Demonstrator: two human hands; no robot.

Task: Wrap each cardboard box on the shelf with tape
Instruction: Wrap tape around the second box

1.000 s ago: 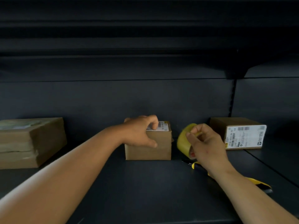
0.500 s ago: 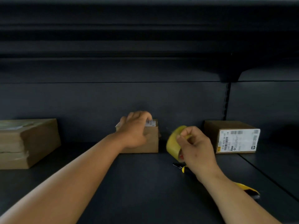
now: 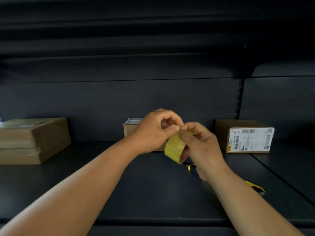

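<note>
Fingers (image 3: 172, 128) of both hands pinching tape roll (image 3: 173, 149)

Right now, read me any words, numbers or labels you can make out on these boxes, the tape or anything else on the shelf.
"14": printed sideways near the top of the white label on the right box.
Rest of that label: barcodes, small print lines and a logo, too blurred to read.
Label on top of the middle box: too blurred to read and partly hidden by the left hand.
Tape roll, left box: no readable text.
</note>
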